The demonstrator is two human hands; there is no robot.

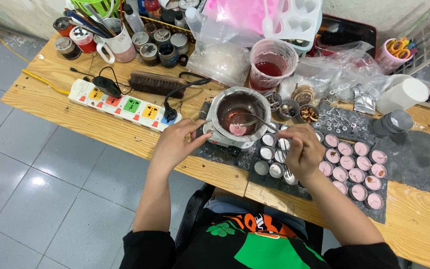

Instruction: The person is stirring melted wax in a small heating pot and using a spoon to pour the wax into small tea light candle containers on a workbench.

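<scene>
Left hand (175, 142) is steadying the small melting pot (239, 112) on its hotplate at the bench (125, 134) edge, grip curled against the handle side. Right hand (302, 149) is pinching a metal spoon (255, 119), bowl dipping into the pink wax. Looks like stirring or scooping. Next move likely needs a level carry to the empty tins (273, 155), beside the filled pink ones (354, 169).

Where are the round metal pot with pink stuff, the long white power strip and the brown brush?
Round metal pot (223, 102): head view, on its left rim.
Long white power strip (83, 90): head view, on its left end.
Brown brush (155, 81): head view, on its wooden back.
</scene>
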